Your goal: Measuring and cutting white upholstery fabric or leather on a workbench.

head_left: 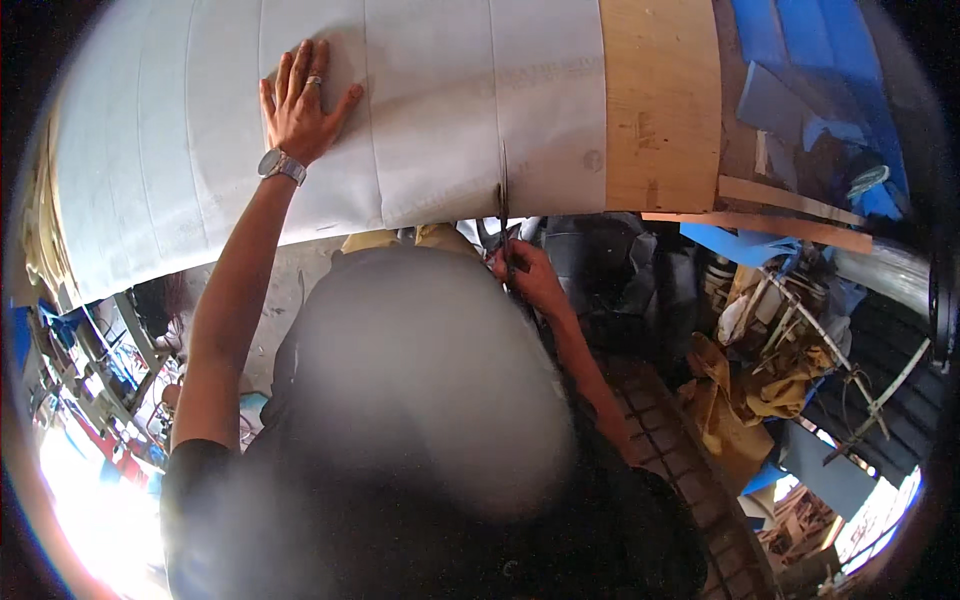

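A broad sheet of white-grey material (430, 120), marked with parallel lines and faint print, covers most of the worktable. My left hand (303, 115) lies flat on it with fingers spread; a ring and a metal wristwatch (282, 166) are on that arm. At the sheet's near edge my right hand (530, 275) is closed around the handles of dark scissors (503, 200). Their blades point away from me, along one of the lines toward the right part of the sheet. How wide the blades are apart is hard to make out.
Bare plywood (662, 110) shows right of the sheet, with blue material (830, 40) beyond it. Black material (600, 275) hangs or lies below the table edge. Scraps, including tan pieces (735, 400), are heaped at the lower right. Clutter fills the lower left.
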{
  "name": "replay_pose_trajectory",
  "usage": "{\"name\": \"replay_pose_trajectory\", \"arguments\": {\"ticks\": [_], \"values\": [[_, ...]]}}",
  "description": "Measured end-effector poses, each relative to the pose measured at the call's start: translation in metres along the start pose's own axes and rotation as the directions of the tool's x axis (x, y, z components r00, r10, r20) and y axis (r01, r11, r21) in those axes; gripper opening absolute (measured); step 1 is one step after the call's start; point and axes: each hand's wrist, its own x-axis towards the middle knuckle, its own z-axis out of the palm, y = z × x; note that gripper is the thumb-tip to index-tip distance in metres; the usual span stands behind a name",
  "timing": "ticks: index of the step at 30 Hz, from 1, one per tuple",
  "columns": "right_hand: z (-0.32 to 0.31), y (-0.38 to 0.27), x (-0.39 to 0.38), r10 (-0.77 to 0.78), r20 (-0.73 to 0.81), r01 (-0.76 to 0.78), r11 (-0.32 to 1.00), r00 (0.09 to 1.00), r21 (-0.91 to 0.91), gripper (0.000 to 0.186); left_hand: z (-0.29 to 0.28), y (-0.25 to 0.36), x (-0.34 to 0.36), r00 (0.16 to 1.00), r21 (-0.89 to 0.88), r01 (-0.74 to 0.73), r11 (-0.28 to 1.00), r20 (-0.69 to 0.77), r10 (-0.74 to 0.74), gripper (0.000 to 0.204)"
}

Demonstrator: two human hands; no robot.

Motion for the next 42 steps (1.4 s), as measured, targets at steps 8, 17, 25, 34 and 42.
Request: {"name": "replay_pose_trajectory", "arguments": {"ticks": [8, 17, 25, 34, 42], "values": [[0.002, -0.013, -0.001, 0.003, -0.003, -0.003, 1.0, 1.0, -0.005, 0.027, 0.001, -0.001, 0.0, 0.999, -0.006, -0.017, 1.0, -0.029, 0.016, 0.075], [0.003, -0.036, -0.003, 0.06, -0.012, -0.058, 0.995, 0.998, 0.075, 0.018, -0.001, -0.001, 0.001, 1.0, 0.022, 0.006, 1.0, -0.02, -0.005, 0.075], [0.004, -0.053, 0.018, 0.003, 0.004, -0.004, 0.982, 1.0, 0.186, 0.021, -0.003, 0.0, 0.002, 1.0, 0.011, 0.007, 1.0, 0.008, -0.007, 0.075], [0.005, -0.088, 0.028, -0.025, 0.01, 0.024, 0.998, 1.0, 0.057, 0.031, -0.006, 0.003, 0.002, 0.998, 0.03, 0.032, 0.999, 0.049, -0.034, 0.075], [0.007, -0.098, 0.037, 0.024, -0.107, -0.023, 1.0, 0.994, 0.004, 0.033, -0.014, 0.006, 0.002, 1.0, -0.065, 0.009, 0.998, -0.017, -0.01, 0.074]]}}
